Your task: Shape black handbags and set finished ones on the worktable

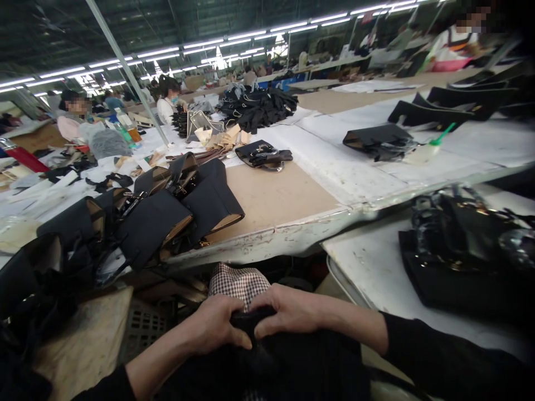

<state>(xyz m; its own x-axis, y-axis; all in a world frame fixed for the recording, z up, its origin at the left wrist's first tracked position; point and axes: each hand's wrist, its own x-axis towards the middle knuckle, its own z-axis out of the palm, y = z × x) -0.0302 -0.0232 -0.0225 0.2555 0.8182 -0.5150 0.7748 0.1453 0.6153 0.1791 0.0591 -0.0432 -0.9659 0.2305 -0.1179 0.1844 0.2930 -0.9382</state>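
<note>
Black piece [251,319] in the grip, at six o'clock and nearer than the worktop [309,159]: the left hand [217,324] and right hand [290,309] were each closed to a pinch on its edge. I reckoned a thumb easing off could let that edge slip, and uneven pressure might crease it. Checked cloth [239,281] bulged just beyond, towards twelve; a fold could catch under the fingers. Bags [152,225] lay well apart at ten.

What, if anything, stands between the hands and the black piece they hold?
Nothing visible: the left hand and right hand have thumbs directly on the black piece. Checked fabric shows beyond it; some fingers are hidden.
</note>
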